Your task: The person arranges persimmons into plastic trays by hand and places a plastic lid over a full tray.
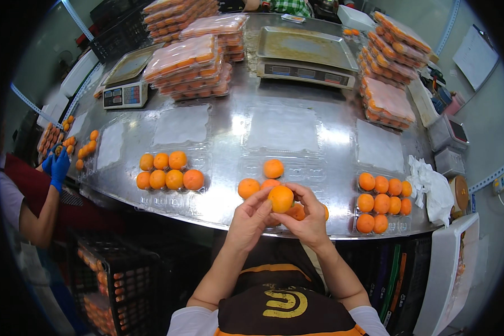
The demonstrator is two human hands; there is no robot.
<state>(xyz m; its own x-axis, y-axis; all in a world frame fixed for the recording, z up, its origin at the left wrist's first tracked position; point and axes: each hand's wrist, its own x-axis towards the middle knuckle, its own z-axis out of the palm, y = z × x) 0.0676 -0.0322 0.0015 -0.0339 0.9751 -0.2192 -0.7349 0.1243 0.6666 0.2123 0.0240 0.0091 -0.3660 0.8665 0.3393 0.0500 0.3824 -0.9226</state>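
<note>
Between my left hand (251,216) and my right hand (306,216) I hold one round orange-coloured fruit (281,199), fingertips on both its sides. A clear plastic clamshell tray (304,170) lies open on the metal table before me, its lid lined with a white sheet (282,128). In and around that tray sit more fruits, one (273,169) at its far side and another (248,188) left of my hands. My hands partly hide several others. On the left an open tray carries two rows of fruit (174,179); the right-hand tray has three rows (381,203).
Two weighing scales (306,69) (125,95) stand on the table (231,143) among stacks of packed trays (189,63) (388,101). A co-worker's blue-gloved hands (59,166) hold a fruit at far left. Crumpled white cloth (434,189), a foam box (449,269) and a black crate (117,277) are nearby.
</note>
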